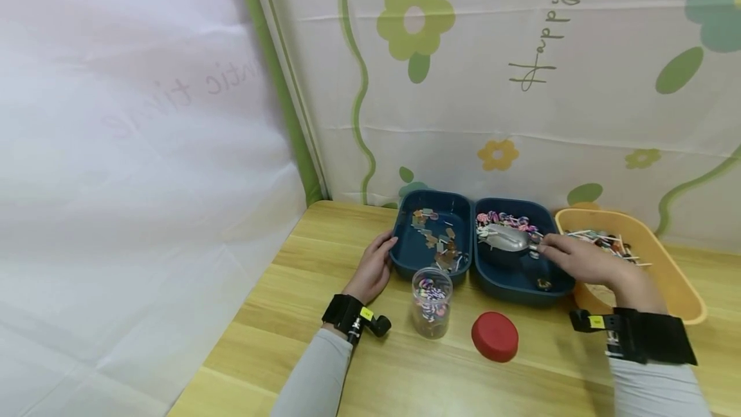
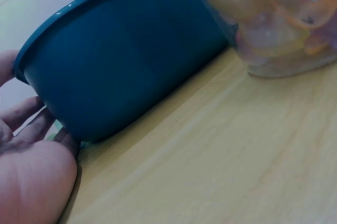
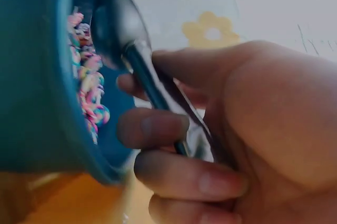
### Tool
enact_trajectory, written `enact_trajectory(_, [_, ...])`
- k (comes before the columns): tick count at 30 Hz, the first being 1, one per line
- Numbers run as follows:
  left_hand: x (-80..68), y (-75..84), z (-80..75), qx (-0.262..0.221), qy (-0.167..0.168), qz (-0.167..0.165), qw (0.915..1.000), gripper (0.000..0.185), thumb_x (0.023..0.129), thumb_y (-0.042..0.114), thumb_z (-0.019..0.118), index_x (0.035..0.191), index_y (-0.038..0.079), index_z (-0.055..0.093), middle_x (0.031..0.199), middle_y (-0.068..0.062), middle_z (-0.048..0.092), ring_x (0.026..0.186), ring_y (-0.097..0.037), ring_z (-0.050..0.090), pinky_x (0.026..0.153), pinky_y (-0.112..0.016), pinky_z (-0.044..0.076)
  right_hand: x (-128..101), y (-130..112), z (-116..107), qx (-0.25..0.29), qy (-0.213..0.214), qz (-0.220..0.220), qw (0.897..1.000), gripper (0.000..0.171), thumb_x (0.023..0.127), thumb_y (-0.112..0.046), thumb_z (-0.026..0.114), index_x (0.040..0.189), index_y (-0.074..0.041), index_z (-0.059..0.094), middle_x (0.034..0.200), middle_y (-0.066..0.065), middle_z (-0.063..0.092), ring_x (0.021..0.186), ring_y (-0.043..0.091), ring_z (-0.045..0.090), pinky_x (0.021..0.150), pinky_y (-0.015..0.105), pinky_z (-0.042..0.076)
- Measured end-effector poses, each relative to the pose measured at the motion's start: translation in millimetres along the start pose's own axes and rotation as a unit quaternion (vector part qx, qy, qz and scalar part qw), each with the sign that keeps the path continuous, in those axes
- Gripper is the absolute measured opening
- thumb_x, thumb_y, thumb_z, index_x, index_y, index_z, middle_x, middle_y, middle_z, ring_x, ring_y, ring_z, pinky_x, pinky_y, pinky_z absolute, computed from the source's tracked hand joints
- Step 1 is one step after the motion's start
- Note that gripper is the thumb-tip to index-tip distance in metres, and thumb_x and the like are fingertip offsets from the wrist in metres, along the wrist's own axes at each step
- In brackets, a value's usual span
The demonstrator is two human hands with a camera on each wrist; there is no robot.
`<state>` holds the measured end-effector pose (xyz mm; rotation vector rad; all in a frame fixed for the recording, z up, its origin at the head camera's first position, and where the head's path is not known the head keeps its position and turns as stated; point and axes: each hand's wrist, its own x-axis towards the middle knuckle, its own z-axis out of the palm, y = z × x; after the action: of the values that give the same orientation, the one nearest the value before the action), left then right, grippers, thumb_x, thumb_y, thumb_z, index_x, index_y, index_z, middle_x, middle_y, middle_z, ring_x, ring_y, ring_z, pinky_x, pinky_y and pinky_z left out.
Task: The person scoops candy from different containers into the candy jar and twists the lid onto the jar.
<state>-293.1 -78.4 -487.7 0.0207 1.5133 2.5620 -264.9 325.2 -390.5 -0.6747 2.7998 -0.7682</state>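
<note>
In the head view my right hand [image 1: 590, 266] grips the handle of a metal scoop [image 1: 507, 237] above the middle dark blue bin [image 1: 515, 293]. Swirl lollipops [image 1: 502, 219] in pink and purple lie at that bin's far side, by the scoop's head. My left hand [image 1: 372, 269] rests against the outer left side of the left blue bin [image 1: 412, 251], its fingers [image 2: 37, 124] touching the wall in the left wrist view. Brown and grey pieces on sticks [image 1: 446, 253] lie in this bin. A clear cup [image 1: 431, 317] partly filled with swirl lollipops stands before it, uncovered.
A round red lid [image 1: 494, 337] lies on the wooden table [image 1: 405, 385], right of the cup. The yellow bin [image 1: 666, 269] at the right holds more stick candies [image 1: 608, 243], partly behind the right hand. A printed cloth [image 1: 463, 101] hangs behind the bins.
</note>
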Motion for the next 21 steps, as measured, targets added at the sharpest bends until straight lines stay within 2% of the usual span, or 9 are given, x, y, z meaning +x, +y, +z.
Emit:
enact_trajectory(4, [-0.9, -0.6, 0.1, 0.002, -0.002, -0.002, 1.0, 0.049, 0.109, 0.016, 0.051, 0.155, 0.003, 0.039, 0.162, -0.014, 0.032, 0.15, -0.026, 0.031, 0.123, -0.041, 0.025, -14.2, 6.2, -10.0, 0.041, 0.055, -0.031, 0.997, 0.021, 0.111, -0.015, 0.044, 0.109, -0.006, 0.064, 0.095, 0.003, 0.06, 0.083, 0.01, 0.055, 0.069, 0.028, 0.047])
enact_trajectory(8, [-0.4, -0.1, 0.8, 0.004, -0.001, -0.002, 1.0, 0.05, 0.108, 0.017, 0.052, 0.155, 0.003, 0.04, 0.163, -0.013, 0.032, 0.15, -0.026, 0.031, 0.123, -0.041, 0.025, -32.9, 5.1, -25.9, 0.087, 0.115, -0.081, 0.986, 0.018, 0.109, -0.007, 0.045, 0.106, -0.009, 0.063, 0.087, 0.001, 0.057, 0.072, 0.006, 0.055, 0.057, 0.025, 0.045])
enact_trajectory(9, [-0.4, 0.1, 0.8, 0.005, -0.002, -0.001, 1.0, 0.05, 0.108, 0.017, 0.052, 0.155, 0.003, 0.039, 0.163, -0.013, 0.031, 0.15, -0.026, 0.031, 0.123, -0.042, 0.025, -37.8, 2.5, -30.0, 0.096, 0.125, -0.079, 0.984, 0.018, 0.11, -0.008, 0.045, 0.106, -0.01, 0.062, 0.083, 0.001, 0.056, 0.065, 0.009, 0.052, 0.052, 0.027, 0.044])
enact_trajectory(10, [-0.3, 0.4, 0.9, 0.006, -0.002, 0.0, 1.0, 0.05, 0.108, 0.017, 0.052, 0.155, 0.003, 0.039, 0.163, -0.013, 0.031, 0.15, -0.026, 0.031, 0.123, -0.042, 0.025, -42.4, -0.1, -34.2, 0.103, 0.131, -0.077, 0.983, 0.018, 0.11, -0.008, 0.044, 0.108, -0.011, 0.062, 0.084, -0.001, 0.058, 0.066, 0.004, 0.054, 0.051, 0.028, 0.044])
enact_trajectory(11, [0.0, 0.6, 1.1, 0.006, -0.001, 0.0, 1.0, 0.05, 0.108, 0.017, 0.053, 0.155, 0.004, 0.04, 0.163, -0.013, 0.031, 0.15, -0.026, 0.031, 0.123, -0.041, 0.025, -46.9, -3.9, -37.5, 0.111, 0.138, -0.069, 0.982, 0.018, 0.11, -0.009, 0.043, 0.107, -0.011, 0.061, 0.082, -0.001, 0.058, 0.06, 0.007, 0.051, 0.047, 0.03, 0.042])
enact_trajectory(14, [0.0, 1.2, 1.2, 0.006, 0.0, 0.002, 1.0, 0.05, 0.108, 0.018, 0.053, 0.154, 0.004, 0.04, 0.163, -0.013, 0.031, 0.15, -0.026, 0.031, 0.123, -0.041, 0.025, -58.8, -16.1, -46.6, 0.104, 0.157, -0.053, 0.981, 0.018, 0.111, -0.012, 0.042, 0.105, -0.013, 0.059, 0.076, -0.002, 0.054, 0.053, 0.01, 0.045, 0.043, 0.032, 0.038])
enact_trajectory(16, [0.1, 1.2, 1.1, 0.004, -0.001, 0.003, 1.0, 0.05, 0.108, 0.018, 0.053, 0.154, 0.004, 0.04, 0.163, -0.013, 0.031, 0.15, -0.026, 0.031, 0.123, -0.041, 0.025, -64.3, -23.0, -50.7, 0.095, 0.169, -0.062, 0.979, 0.018, 0.111, -0.009, 0.042, 0.103, -0.011, 0.059, 0.075, -0.001, 0.051, 0.057, 0.012, 0.046, 0.047, 0.032, 0.035])
enact_trajectory(17, [0.0, 1.0, 0.9, 0.002, -0.001, 0.003, 1.0, 0.049, 0.108, 0.018, 0.053, 0.154, 0.004, 0.04, 0.163, -0.013, 0.03, 0.15, -0.026, 0.03, 0.123, -0.041, 0.024, -66.7, -26.6, -52.3, 0.089, 0.175, -0.065, 0.978, 0.018, 0.11, -0.009, 0.043, 0.102, -0.012, 0.059, 0.074, 0.001, 0.048, 0.057, 0.018, 0.043, 0.047, 0.032, 0.033])
enact_trajectory(21, [-0.2, 0.0, 0.5, -0.003, -0.006, 0.002, 1.0, 0.05, 0.108, 0.017, 0.052, 0.155, 0.004, 0.039, 0.164, -0.012, 0.029, 0.151, -0.026, 0.027, 0.124, -0.041, 0.022, -74.9, -37.5, -56.9, 0.062, 0.182, -0.078, 0.978, 0.018, 0.109, -0.004, 0.045, 0.103, -0.013, 0.06, 0.077, 0.001, 0.049, 0.064, 0.016, 0.045, 0.049, 0.03, 0.033])
